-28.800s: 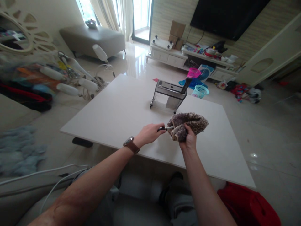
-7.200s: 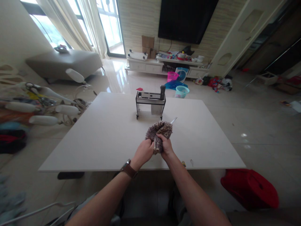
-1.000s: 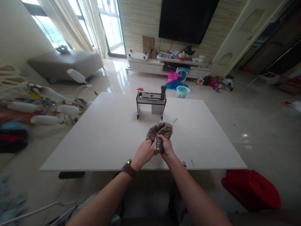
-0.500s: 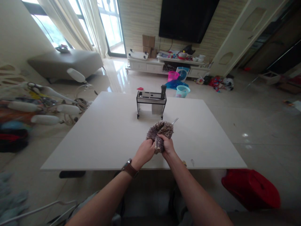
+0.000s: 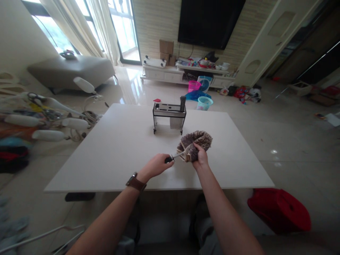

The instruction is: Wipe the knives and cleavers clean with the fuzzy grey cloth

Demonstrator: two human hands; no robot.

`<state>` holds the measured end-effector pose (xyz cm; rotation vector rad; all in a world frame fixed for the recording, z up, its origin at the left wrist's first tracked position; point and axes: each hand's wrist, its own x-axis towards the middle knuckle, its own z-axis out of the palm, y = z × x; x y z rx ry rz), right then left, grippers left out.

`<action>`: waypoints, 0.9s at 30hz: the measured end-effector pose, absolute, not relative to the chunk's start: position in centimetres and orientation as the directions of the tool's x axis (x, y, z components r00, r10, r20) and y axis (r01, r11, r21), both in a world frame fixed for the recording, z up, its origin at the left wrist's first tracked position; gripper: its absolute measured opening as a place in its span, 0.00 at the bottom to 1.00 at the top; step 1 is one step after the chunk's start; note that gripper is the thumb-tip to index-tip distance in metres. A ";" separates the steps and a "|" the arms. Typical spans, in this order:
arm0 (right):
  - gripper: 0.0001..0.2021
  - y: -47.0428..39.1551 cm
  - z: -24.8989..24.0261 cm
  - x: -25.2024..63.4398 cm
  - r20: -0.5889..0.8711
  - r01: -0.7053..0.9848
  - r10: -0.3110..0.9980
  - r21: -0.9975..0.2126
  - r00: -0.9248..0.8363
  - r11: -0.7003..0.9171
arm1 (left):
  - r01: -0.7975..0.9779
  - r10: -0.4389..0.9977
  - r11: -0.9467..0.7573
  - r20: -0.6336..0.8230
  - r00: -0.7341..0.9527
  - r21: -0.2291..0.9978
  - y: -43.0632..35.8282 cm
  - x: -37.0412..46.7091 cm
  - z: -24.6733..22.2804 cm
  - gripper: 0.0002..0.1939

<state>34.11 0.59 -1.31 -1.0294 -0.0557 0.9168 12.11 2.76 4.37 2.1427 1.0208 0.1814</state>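
Note:
My left hand (image 5: 157, 164), with a watch on its wrist, is closed around the black handle of a slim metal tool (image 5: 180, 154). Whether this tool is a knife or a rod I cannot tell, as its far part is hidden in the cloth. A brown, shaggy cloth (image 5: 203, 137) is bunched around the metal, and my right hand (image 5: 201, 158) grips it, thumb on top. Beyond both hands a knife block (image 5: 169, 114) stands upright on the white table (image 5: 119, 152). One dark-handled blade (image 5: 182, 102) sits in its right end.
A red stool-like object (image 5: 280, 210) is by the table's right front corner. Past the far edge, a turquoise basket (image 5: 204, 103) and a pink basket (image 5: 194, 85) stand on the floor. A lamp with white shades (image 5: 75, 123) is close by the table's left side.
My left hand has drawn back left, so the tool's handle and part of its metal now show outside the cloth. My right hand and the cloth have moved right and slightly away.

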 end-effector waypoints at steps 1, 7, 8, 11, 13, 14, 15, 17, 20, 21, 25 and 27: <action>0.14 0.6 -1.3 34.7 -0.372 -0.633 0.660 -0.746 0.653 0.206 | 0.610 0.712 -0.415 -0.177 0.680 0.675 3.0 11.9 4.5 0.16; 0.09 0.2 -0.2 37.1 -0.368 -0.620 0.632 -0.749 0.682 0.234 | 0.568 0.704 -0.405 -0.152 0.694 0.716 3.2 11.9 5.0 0.13; 0.09 0.2 0.0 37.0 -0.361 -0.621 0.643 -0.748 0.675 0.232 | 0.570 0.702 -0.393 -0.164 0.693 0.722 3.1 12.0 5.0 0.13; 0.13 0.0 0.7 35.6 -0.355 -0.648 0.707 -0.738 0.611 0.189 | 0.546 0.706 -0.365 -0.158 0.690 0.755 2.8 12.5 4.8 0.15; 0.16 -0.1 1.1 33.9 -0.363 -0.661 0.735 -0.735 0.572 0.151 | 0.510 0.723 -0.352 -0.118 0.681 0.784 2.6 13.0 4.3 0.15; 0.17 -0.2 1.2 32.9 -0.364 -0.658 0.748 -0.742 0.556 0.128 | 0.491 0.733 -0.342 -0.100 0.673 0.801 2.5 13.3 4.1 0.15; 0.18 -0.2 1.3 31.9 -0.357 -0.649 0.774 -0.755 0.524 0.091 | 0.472 0.744 -0.328 -0.084 0.663 0.818 2.4 13.6 3.8 0.15; 0.20 -0.4 1.4 30.2 -0.336 -0.609 0.803 -0.792 0.492 0.042 | 0.440 0.767 -0.295 -0.064 0.638 0.848 2.3 14.2 3.3 0.16; 0.21 -0.4 1.2 28.9 -0.332 -0.571 0.794 -0.820 0.510 0.024 | 0.447 0.785 -0.274 -0.070 0.616 0.852 2.2 14.5 2.8 0.15; 0.20 -0.4 1.1 28.7 -0.339 -0.572 0.783 -0.820 0.521 0.026 | 0.469 0.787 -0.279 -0.080 0.611 0.838 2.2 14.5 2.8 0.15; 0.21 -0.3 0.7 28.7 -0.336 -0.556 0.745 -0.829 0.577 0.057 | 0.599 0.805 -0.311 -0.131 0.579 0.738 2.1 14.3 3.2 0.12; 0.22 -0.2 0.5 28.8 -0.311 -0.522 0.720 -0.849 0.621 0.083 | 0.649 0.811 -0.320 -0.155 0.565 0.691 2.1 14.3 3.4 0.13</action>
